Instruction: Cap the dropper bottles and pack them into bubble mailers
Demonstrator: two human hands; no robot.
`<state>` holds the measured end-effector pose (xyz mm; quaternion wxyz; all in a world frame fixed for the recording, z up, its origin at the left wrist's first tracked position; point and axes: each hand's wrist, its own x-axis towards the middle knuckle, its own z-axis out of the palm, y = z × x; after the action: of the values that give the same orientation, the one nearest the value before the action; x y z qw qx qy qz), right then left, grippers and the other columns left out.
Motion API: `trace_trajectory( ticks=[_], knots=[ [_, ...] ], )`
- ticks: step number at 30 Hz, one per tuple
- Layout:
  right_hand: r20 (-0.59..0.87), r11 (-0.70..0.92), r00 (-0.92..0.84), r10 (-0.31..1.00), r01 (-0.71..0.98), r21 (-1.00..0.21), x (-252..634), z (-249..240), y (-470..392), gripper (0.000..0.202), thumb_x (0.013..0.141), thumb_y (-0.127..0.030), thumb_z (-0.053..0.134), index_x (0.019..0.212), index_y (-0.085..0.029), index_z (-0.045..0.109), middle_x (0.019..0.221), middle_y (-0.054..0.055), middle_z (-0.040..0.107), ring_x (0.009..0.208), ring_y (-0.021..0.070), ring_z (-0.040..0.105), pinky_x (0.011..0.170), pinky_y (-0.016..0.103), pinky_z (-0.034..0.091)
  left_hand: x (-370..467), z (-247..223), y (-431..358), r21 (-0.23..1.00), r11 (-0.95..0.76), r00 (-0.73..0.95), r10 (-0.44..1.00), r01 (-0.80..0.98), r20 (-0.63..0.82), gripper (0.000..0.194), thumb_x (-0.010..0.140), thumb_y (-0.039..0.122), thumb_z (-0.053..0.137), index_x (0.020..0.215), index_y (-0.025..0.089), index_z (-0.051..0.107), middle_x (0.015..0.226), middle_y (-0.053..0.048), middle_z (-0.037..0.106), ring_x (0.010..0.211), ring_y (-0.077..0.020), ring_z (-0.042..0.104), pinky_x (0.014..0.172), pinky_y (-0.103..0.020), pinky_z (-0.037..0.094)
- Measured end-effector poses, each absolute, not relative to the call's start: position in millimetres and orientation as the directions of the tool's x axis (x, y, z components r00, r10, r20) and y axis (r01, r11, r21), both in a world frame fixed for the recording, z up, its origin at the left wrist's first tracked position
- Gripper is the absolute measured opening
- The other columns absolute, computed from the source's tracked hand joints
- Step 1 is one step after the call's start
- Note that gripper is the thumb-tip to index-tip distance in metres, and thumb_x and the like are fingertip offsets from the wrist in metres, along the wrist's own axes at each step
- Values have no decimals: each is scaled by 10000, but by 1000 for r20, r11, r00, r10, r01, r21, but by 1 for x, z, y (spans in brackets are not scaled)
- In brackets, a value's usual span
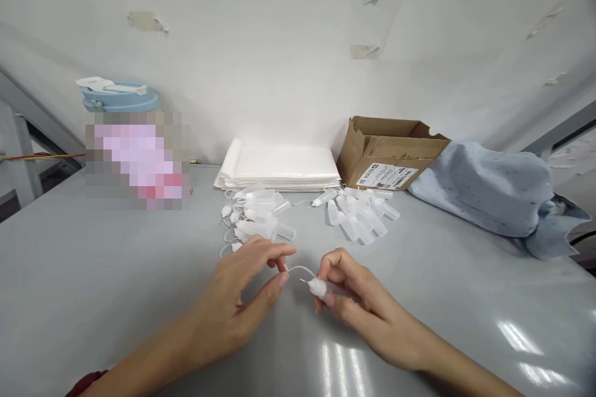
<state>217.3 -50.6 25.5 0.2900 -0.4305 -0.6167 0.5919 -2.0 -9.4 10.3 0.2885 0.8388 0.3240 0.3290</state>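
In my right hand (pixel 358 304) is a small translucent needle-tip bottle (pixel 318 288), lying on its side with its white top and thin metal needle pointing left. A thin white strap (pixel 300 268) arches from the bottle's top to my left hand (pixel 246 294). My left thumb and fingers pinch the strap's far end, and the cap there is mostly hidden by them. The needle is bare. Just beyond my left hand lies a pile of similar bottles (pixel 263 211) with looped straps. Another group of such bottles (pixel 356 217) lies beyond my right hand.
White padded sheets or mailers (pixel 284 164) are stacked against the wall. An open cardboard box (pixel 391 152) with a label stands right of them, beside a blue-grey cloth bundle (pixel 484 189). A blue-lidded container (pixel 121 98), blurred below, stands left on the grey table (pixel 116 285).
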Motion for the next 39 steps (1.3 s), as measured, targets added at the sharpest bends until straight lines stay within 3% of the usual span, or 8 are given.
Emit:
trace_trajectory(
  ticks=[4, 9, 17, 26, 39],
  knots=[
    [-188, -113, -468, 864, 182, -977, 218, 25, -51, 66, 892, -176, 410, 900, -231, 376, 776, -37, 501, 704, 117, 424, 660, 268, 324, -5, 18, -13, 726, -587, 589, 746, 359, 311, 287, 925, 150, 446, 1174, 281, 503, 878, 23, 611, 850, -123, 575, 768, -233, 467],
    [-204, -142, -470, 859, 165, -976, 218, 29, -51, 72, 865, -184, 427, 874, -227, 369, 724, -42, 502, 656, 113, 405, 618, 262, 306, -4, 20, -10, 720, -559, 555, 780, 410, 289, 144, 921, 183, 479, 997, 249, 582, 866, 19, 624, 816, -128, 587, 734, -229, 465],
    [-164, -83, -422, 892, 204, -975, 217, 30, -54, 75, 867, -194, 441, 850, -231, 379, 714, -38, 491, 657, 120, 398, 596, 258, 295, 7, 18, -13, 851, -367, 537, 835, 375, 123, 156, 881, 273, 537, 771, 234, 640, 727, 35, 634, 663, -121, 581, 645, -215, 464],
    [-137, -46, -440, 887, 212, -976, 216, 28, -56, 100, 849, -152, 417, 880, -242, 386, 714, -46, 465, 647, 120, 379, 583, 251, 305, 8, 21, -19, 960, -77, 519, 852, 269, -77, 123, 853, 299, 581, 792, 255, 680, 741, 29, 654, 693, -131, 589, 634, -217, 482],
    [-176, -82, -444, 879, 224, -971, 216, 30, -58, 98, 840, -163, 430, 876, -242, 383, 704, -45, 473, 632, 120, 384, 579, 256, 307, 7, 19, -18, 971, -71, 500, 864, 226, -53, 86, 842, 297, 607, 805, 258, 675, 756, 21, 651, 720, -142, 593, 668, -250, 505]
  ],
)
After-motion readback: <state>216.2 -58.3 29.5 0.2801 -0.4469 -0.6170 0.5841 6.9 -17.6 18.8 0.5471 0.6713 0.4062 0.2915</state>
